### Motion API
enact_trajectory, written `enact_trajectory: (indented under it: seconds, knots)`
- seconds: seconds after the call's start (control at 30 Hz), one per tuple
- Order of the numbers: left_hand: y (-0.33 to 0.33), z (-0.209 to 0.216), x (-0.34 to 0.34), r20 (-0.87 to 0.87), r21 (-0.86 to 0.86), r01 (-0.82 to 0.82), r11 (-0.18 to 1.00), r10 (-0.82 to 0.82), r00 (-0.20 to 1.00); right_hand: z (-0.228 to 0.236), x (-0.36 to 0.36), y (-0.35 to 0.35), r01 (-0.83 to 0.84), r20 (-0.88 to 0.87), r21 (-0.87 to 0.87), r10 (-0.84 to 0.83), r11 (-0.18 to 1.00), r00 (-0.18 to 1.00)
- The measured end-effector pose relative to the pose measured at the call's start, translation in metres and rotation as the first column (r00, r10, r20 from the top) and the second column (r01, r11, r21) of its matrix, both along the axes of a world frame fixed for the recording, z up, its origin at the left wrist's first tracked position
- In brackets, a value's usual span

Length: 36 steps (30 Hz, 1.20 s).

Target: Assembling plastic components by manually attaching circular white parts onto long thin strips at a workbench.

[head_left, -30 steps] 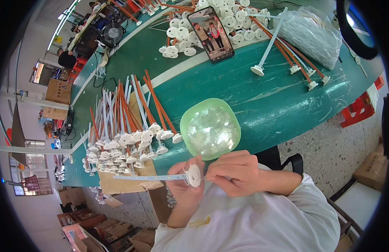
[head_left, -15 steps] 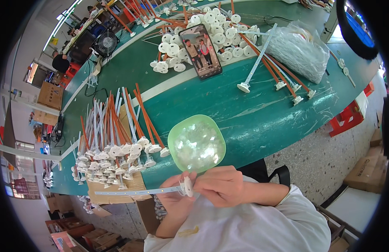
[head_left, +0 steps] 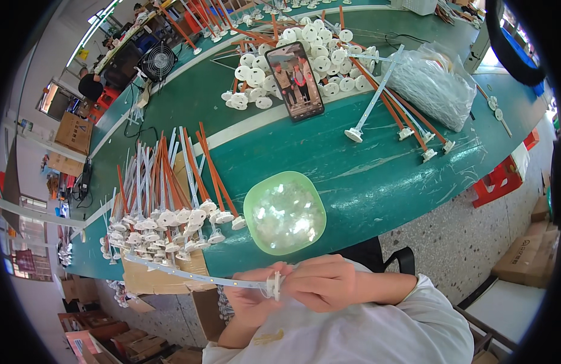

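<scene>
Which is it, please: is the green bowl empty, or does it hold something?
Not empty: shiny clear pieces cover the inside of the bowl; how deep they lie, I cannot tell.

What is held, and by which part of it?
A light strip, by its disc end, in the left hand; the right hand is beside the disc, grip unclear.

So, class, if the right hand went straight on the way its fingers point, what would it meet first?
The right hand would probably first meet the round white plastic disc on the pale narrow strip; depth is unclear, so they may already touch.
</scene>
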<state>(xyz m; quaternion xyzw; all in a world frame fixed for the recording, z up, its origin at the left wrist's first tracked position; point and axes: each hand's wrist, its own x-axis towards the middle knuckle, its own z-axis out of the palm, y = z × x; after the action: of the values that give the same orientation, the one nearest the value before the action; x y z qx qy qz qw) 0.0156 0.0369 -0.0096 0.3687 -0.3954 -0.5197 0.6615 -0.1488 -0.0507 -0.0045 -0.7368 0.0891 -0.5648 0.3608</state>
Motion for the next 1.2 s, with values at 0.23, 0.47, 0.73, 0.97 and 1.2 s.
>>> enact_trajectory:
  seconds: [0.23,0.47,0.73,0.97,1.2]
  knots:
    - [-0.005,0.014,-0.003,0.169,0.028,-0.006,1.0,0.001,0.986,-0.003,-0.003,0.002,0.144,-0.095,-0.18,-0.163,0.973,0.982]
    - [-0.015,0.024,0.016,0.384,0.056,-0.078,0.995,0.051,0.922,-0.006,-0.001,-0.008,0.06,-0.169,-0.068,-0.071,0.996,0.983]
    - [-0.032,0.071,0.18,0.965,-0.22,-0.627,0.747,0.261,-0.027,-0.014,-0.049,-0.067,0.434,-0.449,-0.209,-0.481,0.876,0.753]
    - [-0.044,0.074,0.207,0.83,-0.482,-0.575,0.661,0.135,-0.541,-0.009,-0.076,-0.164,0.549,-0.614,-0.483,-0.711,0.682,0.343]
    - [-0.046,0.073,0.178,0.792,-0.544,-0.549,0.635,0.171,-0.586,-0.008,-0.089,-0.151,0.559,-0.732,-0.343,-0.588,0.755,0.345]
